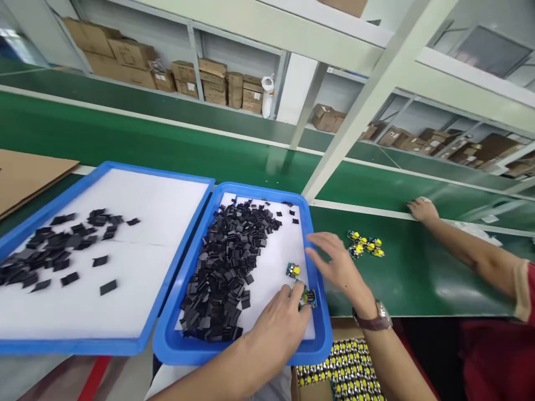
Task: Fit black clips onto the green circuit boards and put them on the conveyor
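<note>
My left hand [281, 318] reaches into the right-hand blue tray [242, 356], its fingers pinched on a small circuit board [310, 297] with dark parts. Just above it, a second small board with a yellow component [295, 270] lies on the white lining. Many small black folded pieces [228, 262] are heaped across the tray's left side. Over the tray's right rim is my right hand [336, 262], wearing a wristwatch [374, 318]; its fingers and thumb are apart and nothing shows between them. Several boards with yellow components [364, 245] lie on the green tabletop right of it.
At left, another blue tray [144, 346] bears more black pieces [58, 245]. A box of boards [353, 367] stands below the table's front edge. Another person's hand [423, 210] rests at far right. A post [355, 122] rises behind the tray; cardboard [29, 175] lies at left.
</note>
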A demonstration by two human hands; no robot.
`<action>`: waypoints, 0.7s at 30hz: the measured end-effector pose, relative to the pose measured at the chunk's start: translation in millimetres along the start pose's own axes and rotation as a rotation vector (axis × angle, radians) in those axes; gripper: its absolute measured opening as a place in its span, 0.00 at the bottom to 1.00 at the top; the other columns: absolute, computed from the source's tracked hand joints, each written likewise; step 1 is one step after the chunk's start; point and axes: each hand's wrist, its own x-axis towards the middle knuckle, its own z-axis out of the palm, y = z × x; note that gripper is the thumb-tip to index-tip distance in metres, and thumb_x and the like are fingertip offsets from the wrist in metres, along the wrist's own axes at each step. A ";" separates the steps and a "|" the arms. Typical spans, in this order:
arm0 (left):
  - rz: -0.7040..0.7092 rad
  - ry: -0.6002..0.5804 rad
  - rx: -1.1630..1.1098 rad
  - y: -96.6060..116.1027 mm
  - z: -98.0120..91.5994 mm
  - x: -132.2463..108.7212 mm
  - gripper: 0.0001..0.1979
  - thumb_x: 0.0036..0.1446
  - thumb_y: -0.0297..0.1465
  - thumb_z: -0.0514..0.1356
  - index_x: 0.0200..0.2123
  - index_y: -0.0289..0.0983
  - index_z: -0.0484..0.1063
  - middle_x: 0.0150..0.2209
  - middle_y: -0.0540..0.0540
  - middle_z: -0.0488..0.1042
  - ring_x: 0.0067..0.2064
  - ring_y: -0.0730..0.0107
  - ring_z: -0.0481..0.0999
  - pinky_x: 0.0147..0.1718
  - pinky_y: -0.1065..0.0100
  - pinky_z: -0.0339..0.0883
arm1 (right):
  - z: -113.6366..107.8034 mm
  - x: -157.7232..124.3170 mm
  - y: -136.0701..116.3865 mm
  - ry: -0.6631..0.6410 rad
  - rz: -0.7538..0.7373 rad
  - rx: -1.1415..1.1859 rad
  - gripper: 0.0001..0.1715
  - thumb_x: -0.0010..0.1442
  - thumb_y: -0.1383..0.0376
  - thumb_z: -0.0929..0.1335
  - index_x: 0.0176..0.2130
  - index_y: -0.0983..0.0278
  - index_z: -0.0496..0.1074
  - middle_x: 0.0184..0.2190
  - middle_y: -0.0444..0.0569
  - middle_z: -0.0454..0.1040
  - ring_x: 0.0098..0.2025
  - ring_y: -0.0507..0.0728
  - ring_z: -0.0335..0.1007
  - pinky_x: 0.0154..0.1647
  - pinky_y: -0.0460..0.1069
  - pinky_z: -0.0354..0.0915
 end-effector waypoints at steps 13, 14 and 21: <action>-0.166 0.251 -0.494 -26.7 -23.9 -103.6 0.24 0.66 0.21 0.54 0.61 0.44 0.70 0.54 0.42 0.77 0.53 0.59 0.79 0.51 0.62 0.78 | 51.9 24.2 -121.5 -0.511 -0.219 0.211 0.06 0.66 0.65 0.73 0.36 0.64 0.78 0.37 0.54 0.77 0.41 0.63 0.74 0.45 0.57 0.69; -0.196 0.289 -0.528 -31.4 -25.6 -108.1 0.24 0.67 0.22 0.55 0.62 0.46 0.70 0.55 0.42 0.77 0.54 0.59 0.80 0.52 0.63 0.78 | 53.2 23.2 -122.5 -0.507 -0.187 0.238 0.05 0.65 0.66 0.73 0.34 0.64 0.78 0.36 0.53 0.77 0.40 0.62 0.73 0.44 0.56 0.69; -0.404 0.395 -0.754 -59.0 -18.9 -118.1 0.15 0.72 0.31 0.55 0.57 0.47 0.76 0.60 0.42 0.73 0.46 0.66 0.83 0.46 0.66 0.80 | 36.2 2.3 -132.8 -0.414 0.003 0.384 0.10 0.65 0.72 0.70 0.31 0.62 0.73 0.35 0.47 0.80 0.35 0.54 0.77 0.39 0.49 0.72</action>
